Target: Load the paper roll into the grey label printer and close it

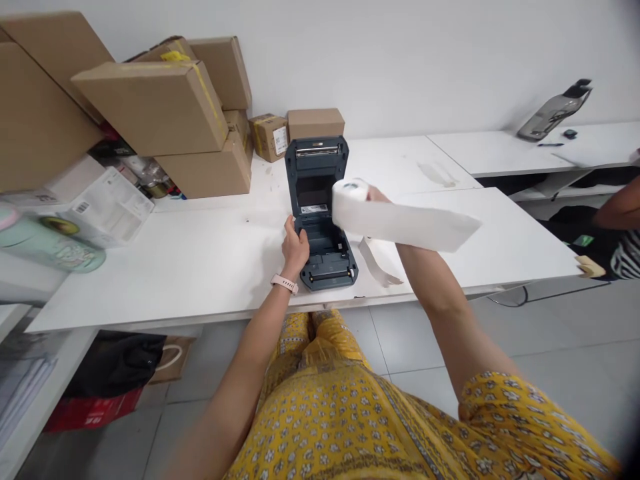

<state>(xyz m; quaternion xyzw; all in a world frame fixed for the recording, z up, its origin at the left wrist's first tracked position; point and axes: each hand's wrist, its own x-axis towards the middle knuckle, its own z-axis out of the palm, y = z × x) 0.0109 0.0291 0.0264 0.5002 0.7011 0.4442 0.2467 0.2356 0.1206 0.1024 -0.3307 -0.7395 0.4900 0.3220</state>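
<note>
A dark label printer (327, 243) stands on the white table with its lid (319, 175) raised, so its inner bay shows. My left hand (295, 248) grips the printer's left side near the hinge, fingers curled on the edge. Held above the right side of the printer is a roll of white label paper (351, 203), with a long loose strip trailing to the right. My right hand (379, 195) is closed round the roll from behind; the paper hides most of its fingers. A torn strip of paper (379, 263) lies on the table beside the printer.
Cardboard boxes (155, 110) are stacked at the back left, with a smaller box (316, 124) behind the printer. A mint bottle (60, 247) is at the left edge. Far right are a grey water bottle (553, 113) and another person's arm (620, 205).
</note>
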